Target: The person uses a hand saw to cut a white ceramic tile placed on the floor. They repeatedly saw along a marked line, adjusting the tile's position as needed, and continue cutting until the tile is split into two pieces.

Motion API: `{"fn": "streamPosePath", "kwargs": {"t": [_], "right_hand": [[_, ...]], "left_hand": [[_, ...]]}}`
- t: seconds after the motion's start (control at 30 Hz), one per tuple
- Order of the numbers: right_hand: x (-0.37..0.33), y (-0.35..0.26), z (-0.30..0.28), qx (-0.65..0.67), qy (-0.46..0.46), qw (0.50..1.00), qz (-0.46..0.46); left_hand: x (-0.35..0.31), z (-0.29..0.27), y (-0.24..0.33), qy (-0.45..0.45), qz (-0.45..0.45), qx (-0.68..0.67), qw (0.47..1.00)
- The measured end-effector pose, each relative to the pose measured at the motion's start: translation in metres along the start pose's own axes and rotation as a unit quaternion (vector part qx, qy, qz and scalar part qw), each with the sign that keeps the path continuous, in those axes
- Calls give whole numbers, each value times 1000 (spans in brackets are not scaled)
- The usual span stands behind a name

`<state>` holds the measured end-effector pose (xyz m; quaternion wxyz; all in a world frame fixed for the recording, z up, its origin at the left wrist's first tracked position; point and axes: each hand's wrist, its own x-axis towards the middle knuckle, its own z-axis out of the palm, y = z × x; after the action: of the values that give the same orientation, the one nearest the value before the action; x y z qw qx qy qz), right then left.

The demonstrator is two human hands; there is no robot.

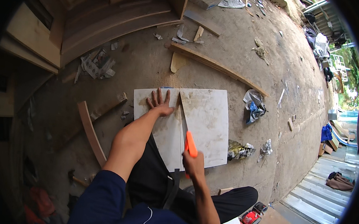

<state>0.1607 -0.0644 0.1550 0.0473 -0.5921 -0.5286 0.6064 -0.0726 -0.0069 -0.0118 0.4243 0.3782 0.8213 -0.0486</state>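
A white board with brownish smudges lies in front of me, its near side over my leg. A thin line runs down its middle. My left hand presses flat on the board's left half, fingers spread toward the far edge. Closed around the orange handle of a handsaw is my right hand, near the board's near edge. The saw's blade points away from me along the line and reaches close to the far edge. How deep the blade sits in the board I cannot tell.
A long wooden strip lies beyond the board. Crumpled paper is on the right. At left are a curved wooden piece and a hammer. A wooden cabinet stands far left. A red tool sits near my right knee.
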Motion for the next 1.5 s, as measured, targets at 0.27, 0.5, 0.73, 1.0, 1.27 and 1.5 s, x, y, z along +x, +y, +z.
{"fn": "streamPosePath", "kwargs": {"t": [0.27, 0.5, 0.73, 1.0, 1.27, 1.5], "right_hand": [[13, 9, 2, -28, 7, 998, -48], [-53, 24, -5, -15, 24, 999, -36], [16, 14, 17, 0, 22, 999, -36], [-31, -2, -26, 48, 11, 999, 13], [-39, 8, -16, 3, 7, 1000, 0], [13, 5, 1, -1, 22, 1000, -6]], "left_hand": [[10, 5, 2, 6, 1, -4, 1000], [5, -5, 6, -10, 9, -10, 1000], [2, 2, 3, 12, 11, -4, 1000], [5, -2, 11, 16, 21, -14, 1000], [5, -5, 8, 10, 15, -12, 1000], [5, 1, 8, 13, 13, -7, 1000]]}}
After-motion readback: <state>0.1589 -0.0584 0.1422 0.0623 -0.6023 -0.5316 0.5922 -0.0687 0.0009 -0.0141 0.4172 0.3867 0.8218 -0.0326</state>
